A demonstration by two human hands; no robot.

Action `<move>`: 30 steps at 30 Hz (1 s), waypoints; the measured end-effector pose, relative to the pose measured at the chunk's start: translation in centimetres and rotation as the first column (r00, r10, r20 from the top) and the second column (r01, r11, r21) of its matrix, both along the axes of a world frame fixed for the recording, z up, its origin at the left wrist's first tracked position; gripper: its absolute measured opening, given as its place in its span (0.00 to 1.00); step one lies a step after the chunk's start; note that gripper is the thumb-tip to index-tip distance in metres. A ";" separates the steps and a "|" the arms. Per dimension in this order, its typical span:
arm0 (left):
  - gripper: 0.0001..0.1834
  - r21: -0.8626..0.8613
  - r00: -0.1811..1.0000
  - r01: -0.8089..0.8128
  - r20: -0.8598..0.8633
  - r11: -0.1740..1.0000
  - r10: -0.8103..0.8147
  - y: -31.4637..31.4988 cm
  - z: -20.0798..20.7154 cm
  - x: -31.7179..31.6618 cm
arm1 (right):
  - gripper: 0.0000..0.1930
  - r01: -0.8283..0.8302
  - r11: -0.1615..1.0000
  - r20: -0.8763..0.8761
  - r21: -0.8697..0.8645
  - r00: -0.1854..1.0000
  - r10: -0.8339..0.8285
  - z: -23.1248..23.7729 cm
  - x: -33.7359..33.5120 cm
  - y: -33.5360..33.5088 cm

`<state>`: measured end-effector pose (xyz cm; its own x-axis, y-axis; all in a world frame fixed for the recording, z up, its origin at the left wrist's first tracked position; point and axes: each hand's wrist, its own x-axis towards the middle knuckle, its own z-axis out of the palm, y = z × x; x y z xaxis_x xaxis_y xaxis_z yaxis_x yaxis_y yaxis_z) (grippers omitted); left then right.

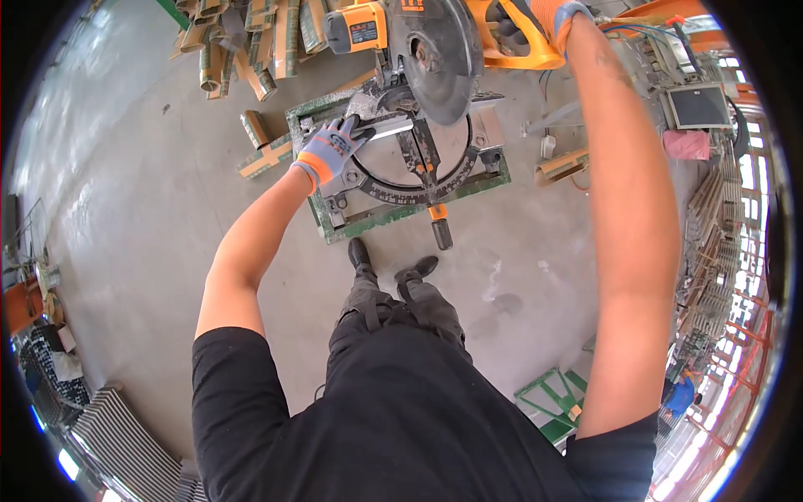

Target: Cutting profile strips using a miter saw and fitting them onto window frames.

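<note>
A miter saw with an orange-yellow motor housing and a grey blade guard [439, 63] stands in front of me, its head raised above the round base. My left hand [330, 151], in a grey and orange glove with dark fingertips, holds a light metal strip [391, 130] down against the saw's fence. The strip reaches right toward the black slotted insert [421, 159]. At the top edge, my gloved right hand [548, 15] grips the yellow D-shaped saw handle [531, 58]; part of that hand is cut off by the frame. A mitre-lock knob [441, 227] sticks out toward me.
The saw rests on a green metal frame [385, 222] on the grey floor. Cardboard tubes [259, 42] lie piled beyond it at left. A green stand [552, 402] is at lower right. Long profiles [711, 243] are stacked at far right, where a person in blue [682, 395] shows.
</note>
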<state>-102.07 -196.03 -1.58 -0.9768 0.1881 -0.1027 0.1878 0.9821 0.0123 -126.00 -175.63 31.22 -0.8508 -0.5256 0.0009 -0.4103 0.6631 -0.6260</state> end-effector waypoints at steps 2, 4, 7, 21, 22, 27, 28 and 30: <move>0.20 0.014 1.000 0.024 0.011 1.000 -0.024 0.6 0.4 -0.6 | 0.20 0.033 0.991 -0.253 0.132 0.968 0.001 -2.0 -0.8 2.2; 0.16 0.003 0.999 0.017 0.032 1.000 -0.017 -0.4 -0.3 0.5 | 0.21 -0.004 0.996 -0.261 0.084 0.965 0.025 -1.5 2.9 1.1; 0.16 0.107 0.983 -0.084 0.174 0.991 0.065 1.1 2.7 -0.5 | 0.19 0.171 0.982 -0.176 0.084 0.972 -0.155 -3.6 4.0 5.2; 0.31 -0.177 0.996 0.087 0.001 0.980 -0.088 0.5 -0.1 -0.1 | 0.12 0.279 0.941 -0.293 -0.192 0.899 -0.327 -13.7 12.5 11.8; 0.31 -0.160 0.996 0.087 0.040 0.983 -0.082 0.5 0.0 -0.2 | 0.11 0.269 0.946 -0.303 -0.179 0.900 -0.313 -13.9 12.5 11.9; 0.29 -0.186 0.996 0.091 0.023 0.978 -0.088 0.0 -1.0 -0.1 | 0.10 0.228 0.943 -0.292 -0.241 0.910 -0.295 -13.4 12.7 11.4; 0.28 -0.187 0.994 0.104 0.034 0.977 -0.100 0.0 -0.8 -0.2 | 0.10 0.231 0.938 -0.253 -0.258 0.921 -0.296 -13.1 12.7 11.3; 0.27 -0.187 0.992 0.123 0.044 0.975 -0.117 0.3 -0.4 -0.5 | 0.10 0.243 0.940 -0.260 -0.239 0.917 -0.303 -13.4 12.4 11.6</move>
<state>-102.57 -195.76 -2.03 -0.9437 0.2780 -0.1794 0.3072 0.9376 -0.1631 -113.56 -163.99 17.86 -0.9075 -0.2363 0.3473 -0.4133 0.6502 -0.6375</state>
